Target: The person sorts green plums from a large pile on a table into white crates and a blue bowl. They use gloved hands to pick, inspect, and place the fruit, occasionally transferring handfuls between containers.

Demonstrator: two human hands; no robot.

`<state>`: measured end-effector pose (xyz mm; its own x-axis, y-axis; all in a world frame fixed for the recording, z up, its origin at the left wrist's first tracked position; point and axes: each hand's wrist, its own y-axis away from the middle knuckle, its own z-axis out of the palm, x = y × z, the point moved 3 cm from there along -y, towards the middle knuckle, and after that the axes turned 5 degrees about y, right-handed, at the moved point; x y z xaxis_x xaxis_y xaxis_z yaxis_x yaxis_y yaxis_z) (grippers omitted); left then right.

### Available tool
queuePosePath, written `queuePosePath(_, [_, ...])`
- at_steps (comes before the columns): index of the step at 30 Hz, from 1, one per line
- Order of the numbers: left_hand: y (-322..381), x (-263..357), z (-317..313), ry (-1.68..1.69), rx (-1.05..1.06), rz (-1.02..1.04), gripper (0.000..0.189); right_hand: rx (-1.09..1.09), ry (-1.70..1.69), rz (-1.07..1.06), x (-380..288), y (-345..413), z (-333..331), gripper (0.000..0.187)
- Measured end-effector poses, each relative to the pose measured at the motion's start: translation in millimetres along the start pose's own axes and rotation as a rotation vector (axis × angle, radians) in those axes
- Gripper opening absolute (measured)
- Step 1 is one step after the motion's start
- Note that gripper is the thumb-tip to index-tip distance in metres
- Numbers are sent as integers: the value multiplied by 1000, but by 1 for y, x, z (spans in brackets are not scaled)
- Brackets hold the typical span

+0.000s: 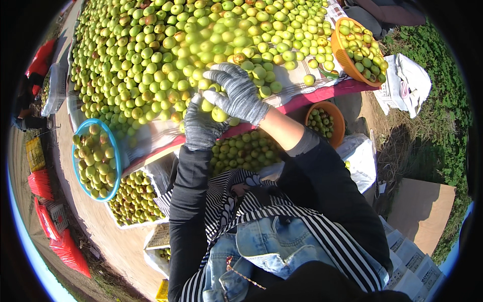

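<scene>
A broad heap of green jujubes (143,68), some blushed brown, covers the cloth-topped table before me. Both my hands wear grey knit gloves and meet at the heap's near edge. My right hand (239,94) reaches over from the right, thumb and fingers curled around a jujube (204,83). Just below and left, my left hand (203,128) has its fingertips up against the fruit; whether it grips any is hidden. More jujubes (219,114) lie between the two hands.
A blue-rimmed basket (117,151) of jujubes stands left; an orange basket (337,49) of them sits at the table's right corner. Below are an orange tub (337,130) and a lined crate of jujubes (136,198). Another person (392,11) is partly visible at upper right.
</scene>
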<state>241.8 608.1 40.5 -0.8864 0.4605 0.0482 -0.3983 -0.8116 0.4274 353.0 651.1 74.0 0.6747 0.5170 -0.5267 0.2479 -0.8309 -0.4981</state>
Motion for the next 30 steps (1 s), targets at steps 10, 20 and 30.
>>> queuePosePath(10, [-2,-4,-2,45,144,3,28,-329,528,8,70,3,36,65])
queuePosePath(20, [-1,6,-15,-297,205,321,35,-127,-191,368,0,28,11,32])
queuePosePath(30, [7,-20,-6,-153,-76,173,58,-452,141,466,-23,35,10,45])
